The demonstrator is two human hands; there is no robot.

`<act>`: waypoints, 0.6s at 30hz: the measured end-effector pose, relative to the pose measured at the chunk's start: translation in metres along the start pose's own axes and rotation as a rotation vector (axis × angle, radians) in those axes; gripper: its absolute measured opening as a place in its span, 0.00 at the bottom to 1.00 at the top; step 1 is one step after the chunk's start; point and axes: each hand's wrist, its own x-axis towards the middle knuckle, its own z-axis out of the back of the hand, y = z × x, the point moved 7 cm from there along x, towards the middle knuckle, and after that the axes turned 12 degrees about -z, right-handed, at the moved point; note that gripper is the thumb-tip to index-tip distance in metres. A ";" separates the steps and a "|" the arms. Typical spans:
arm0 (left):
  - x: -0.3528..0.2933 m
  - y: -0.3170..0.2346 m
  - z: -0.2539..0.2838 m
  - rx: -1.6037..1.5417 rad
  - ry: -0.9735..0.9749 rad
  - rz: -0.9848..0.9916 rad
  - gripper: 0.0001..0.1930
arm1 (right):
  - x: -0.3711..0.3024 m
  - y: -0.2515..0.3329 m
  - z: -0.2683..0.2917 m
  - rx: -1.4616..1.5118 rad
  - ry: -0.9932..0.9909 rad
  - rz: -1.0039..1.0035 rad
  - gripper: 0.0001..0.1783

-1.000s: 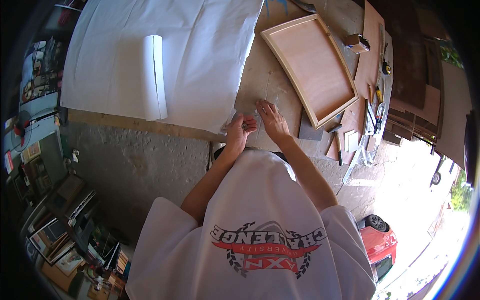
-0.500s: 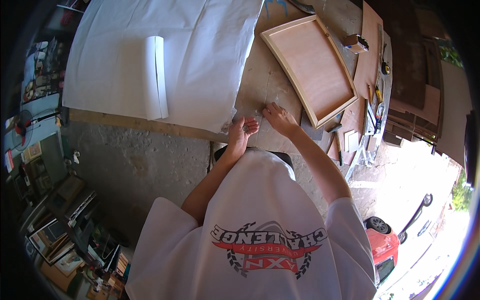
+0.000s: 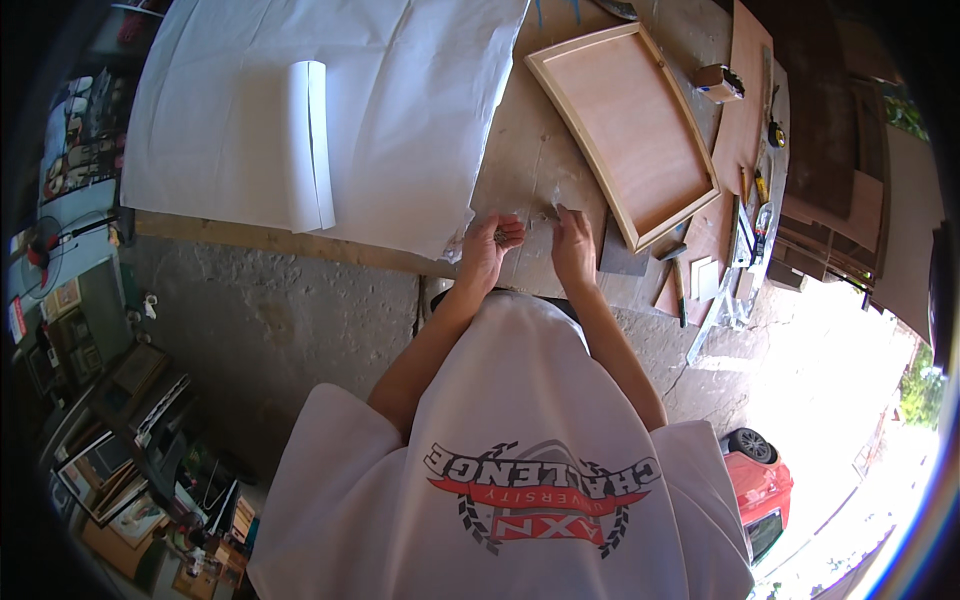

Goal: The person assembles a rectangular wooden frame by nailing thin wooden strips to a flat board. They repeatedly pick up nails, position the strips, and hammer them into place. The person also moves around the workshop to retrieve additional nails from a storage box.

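My left hand (image 3: 485, 258) is cupped palm up by the near edge of the table. In its curled fingers lies a little heap of small metal pieces (image 3: 501, 236), too small to name surely. My right hand (image 3: 573, 252) is just to the right, fingers pinched together at a small, pale, see-through piece of plastic (image 3: 557, 198). To the right of that hand rests a shallow wooden frame (image 3: 640, 135) with a thin plywood panel inside it.
White sheeting (image 3: 400, 120) covers the table's left part, with a white paper roll (image 3: 308, 150) on top. Rightward are a hammer (image 3: 678, 285), a small open box (image 3: 718, 83), a tape measure (image 3: 776, 134), a set square (image 3: 741, 240) and plywood strips (image 3: 745, 60).
My right hand has moved right, away from the left hand, and turned more upright, now with the see-through plastic at its fingertips. The left hand stays cupped, shifted slightly.
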 end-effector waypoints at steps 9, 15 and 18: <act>-0.015 -0.027 0.010 0.080 -0.068 -0.022 0.21 | -0.021 0.012 -0.048 -0.151 0.052 -0.008 0.21; -0.020 -0.022 0.013 0.084 -0.056 -0.008 0.21 | -0.022 0.011 -0.054 -0.034 0.123 0.107 0.12; -0.022 -0.020 0.015 0.082 -0.054 -0.001 0.21 | -0.020 0.006 -0.058 -0.114 0.123 0.142 0.12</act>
